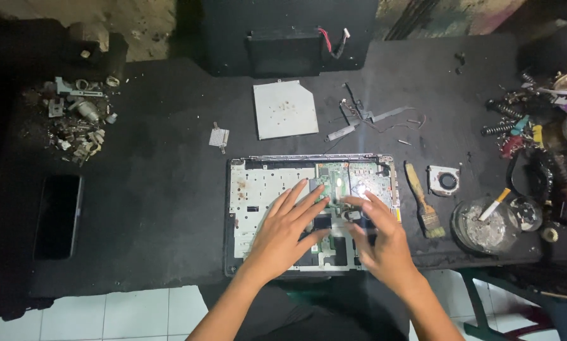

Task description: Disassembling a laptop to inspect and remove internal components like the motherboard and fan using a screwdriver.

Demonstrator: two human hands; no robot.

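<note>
An opened laptop base [252, 189] lies on the black worktop, its metal frame and green circuit board [353, 177] exposed. My left hand [286, 230] hovers flat over the middle of the base, fingers spread and pointing up-right, holding nothing. Just to its right, my right hand [378, 243] is blurred over the lower right part of the base, its fingers near the board. Nothing shows in its grip. The two hands are close, fingertips almost meeting.
A paintbrush [422, 202] and small fan [444, 180] lie right of the laptop, beside an ashtray [482, 227]. A grey drive [284, 108], cables [365, 117], a dark phone [59, 215], scrap parts [78, 120] and tools [536, 139] surround it.
</note>
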